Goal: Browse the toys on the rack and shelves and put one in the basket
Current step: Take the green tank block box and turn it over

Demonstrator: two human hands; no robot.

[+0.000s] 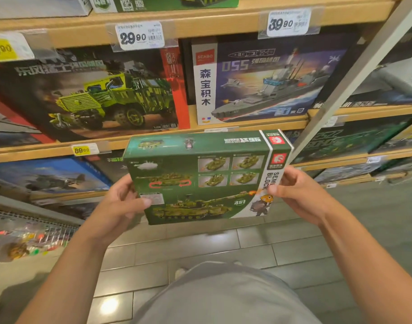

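A green tank box (201, 177) is held at the centre of the frame, gripped by the left hand (121, 204) on its left edge and the right hand (298, 194) on its right edge. Behind it, in the upper frame, a truck box (102, 94) and a ship box (265, 80) are stood on a wooden shelf (247, 126).

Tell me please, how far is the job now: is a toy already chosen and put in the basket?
Done: one toy, the green tank box, is off the shelf. In hand: the left hand and the right hand hold it by its two sides, picture side toward the camera. Left: putting it in the basket, which is not in view here.
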